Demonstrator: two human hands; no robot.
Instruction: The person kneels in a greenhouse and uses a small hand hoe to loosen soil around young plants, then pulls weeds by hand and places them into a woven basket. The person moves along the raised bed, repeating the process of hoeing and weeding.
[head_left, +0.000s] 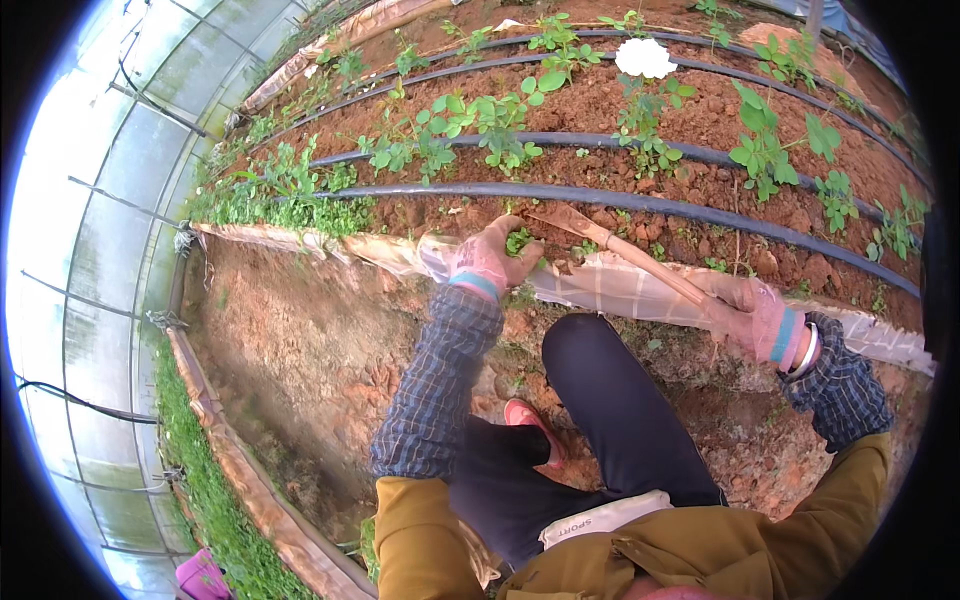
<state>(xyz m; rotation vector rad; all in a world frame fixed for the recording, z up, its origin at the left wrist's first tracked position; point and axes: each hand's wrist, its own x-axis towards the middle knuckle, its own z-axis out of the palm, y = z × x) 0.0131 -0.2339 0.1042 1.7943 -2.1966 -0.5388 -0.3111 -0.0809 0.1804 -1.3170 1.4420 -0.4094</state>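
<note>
My left hand (491, 255), in a soil-stained pink glove, is at the near edge of a raised soil bed (574, 105). Between its thumb and fingers is a small tuft of green weeds (517, 240). A hand digging tool with a wooden handle (656, 271) is gripped in my right hand (750, 319), also gloved in pink. Its flat, soil-coloured blade (568, 221) points left and lies on the soil just right of my left hand. Plastic sheeting (622, 289) lines the bed's edge below the handle.
Black irrigation pipes (592, 196) cross the bed among rose plants (495, 124), one with a white bloom (645, 58). Thick weeds (300, 199) grow at its left end. A dirt path (300, 322) runs under my legs. Greenhouse panels (112, 247) form the left wall.
</note>
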